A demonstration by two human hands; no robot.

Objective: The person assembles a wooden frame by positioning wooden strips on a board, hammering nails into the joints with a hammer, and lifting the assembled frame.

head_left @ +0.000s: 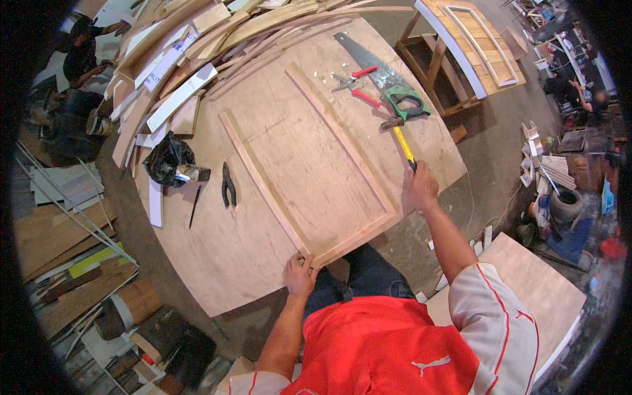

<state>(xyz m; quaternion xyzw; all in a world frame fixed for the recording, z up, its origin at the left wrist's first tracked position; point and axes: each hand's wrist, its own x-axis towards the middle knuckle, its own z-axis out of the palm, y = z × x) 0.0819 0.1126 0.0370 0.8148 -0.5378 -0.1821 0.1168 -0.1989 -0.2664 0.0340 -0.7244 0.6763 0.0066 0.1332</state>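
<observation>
A three-sided frame of thin wooden strips (262, 176) lies flat on a plywood sheet (217, 276), its far end without a crosspiece. At its near left corner my left hand (301, 275) is closed, fingers curled over the joint of two strips. My right hand (422, 187) wraps round the black grip end of a hammer (401, 143) with a yellow handle. The hammer's head points away from me, close by the green handle of a handsaw (375, 62). Red-handled pincers (357, 84) lie beside the saw blade. Left of the frame are black-handled pliers (228, 185).
Stacked wooden strips (230, 39) cover the sheet's far left edge. A black plastic bag (168, 158) and a dark pencil-like stick (195, 207) lie on the left. A wooden cabinet (447, 59) stands far right, a board (520, 289) near right. Other people are in the background.
</observation>
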